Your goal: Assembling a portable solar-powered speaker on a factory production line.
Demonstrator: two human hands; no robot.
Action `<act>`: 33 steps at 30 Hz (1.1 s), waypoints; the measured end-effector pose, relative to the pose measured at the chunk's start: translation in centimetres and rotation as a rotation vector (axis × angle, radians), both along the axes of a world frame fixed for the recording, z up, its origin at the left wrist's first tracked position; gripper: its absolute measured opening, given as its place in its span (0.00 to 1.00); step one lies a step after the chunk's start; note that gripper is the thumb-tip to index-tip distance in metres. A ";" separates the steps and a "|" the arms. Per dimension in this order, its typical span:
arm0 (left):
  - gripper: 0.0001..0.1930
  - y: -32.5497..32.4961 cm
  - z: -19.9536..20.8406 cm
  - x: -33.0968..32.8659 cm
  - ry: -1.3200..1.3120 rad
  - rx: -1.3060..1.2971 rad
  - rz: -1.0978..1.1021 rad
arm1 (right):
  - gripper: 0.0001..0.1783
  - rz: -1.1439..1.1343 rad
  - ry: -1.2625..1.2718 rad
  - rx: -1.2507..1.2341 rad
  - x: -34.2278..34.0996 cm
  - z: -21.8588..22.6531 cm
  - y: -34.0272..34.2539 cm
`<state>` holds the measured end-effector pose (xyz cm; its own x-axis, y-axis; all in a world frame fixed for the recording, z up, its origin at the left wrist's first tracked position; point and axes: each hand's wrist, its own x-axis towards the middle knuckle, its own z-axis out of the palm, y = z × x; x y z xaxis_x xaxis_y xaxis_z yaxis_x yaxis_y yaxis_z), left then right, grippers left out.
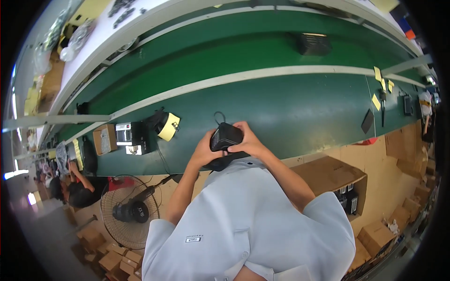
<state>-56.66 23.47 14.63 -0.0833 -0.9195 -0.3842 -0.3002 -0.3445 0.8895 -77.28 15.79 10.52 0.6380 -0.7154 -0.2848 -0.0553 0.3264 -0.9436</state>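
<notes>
At the near edge of the green worktop (pixel 290 117) I hold a black boxy device (pixel 228 135) with a ribbed side. A thin dark loop (pixel 219 116) sticks up from its far side. My left hand (pixel 204 149) is wrapped round its left side, and my right hand (pixel 249 141) grips the right side. Both thumbs meet at the near face of the device. The fingers under and behind it are partly hidden. Left of my hands lie a yellow pad (pixel 168 127) and a dark object (pixel 159 118) beside it.
Black-and-white boxes (pixel 131 136) and an open carton (pixel 104 139) stand on the left. A pale rail (pixel 225 78) crosses the bench; a dark ribbed device (pixel 315 44) sits beyond it. A fan (pixel 130 210) and a large carton (pixel 323 173) flank me. Another person (pixel 86 192) works at far left.
</notes>
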 end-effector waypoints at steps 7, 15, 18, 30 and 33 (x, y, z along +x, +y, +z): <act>0.51 0.9 8.5 -3.1 -0.310 -0.437 0.234 | 0.32 -0.262 -0.685 0.316 1.0 8.7 -1.0; 0.52 2.8 10.5 -3.4 -0.255 -0.536 0.340 | 0.23 -0.236 -0.541 0.263 2.2 13.2 -0.4; 0.53 3.6 10.5 -3.1 -0.253 -0.545 0.328 | 0.23 -0.146 -0.527 0.252 2.7 12.9 -0.5; 0.54 6.8 9.6 -3.2 -0.214 -0.623 0.453 | 0.25 -0.073 -0.585 0.197 4.4 14.2 1.5; 0.54 7.0 9.7 -3.1 -0.207 -0.641 0.459 | 0.26 -0.059 -0.609 0.166 4.7 14.3 1.7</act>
<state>-59.78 30.51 24.36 0.3706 -0.8910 0.2622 -0.4325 0.0842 0.8977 -72.58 17.47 24.81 0.6815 -0.7318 0.0064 0.4980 0.4573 -0.7368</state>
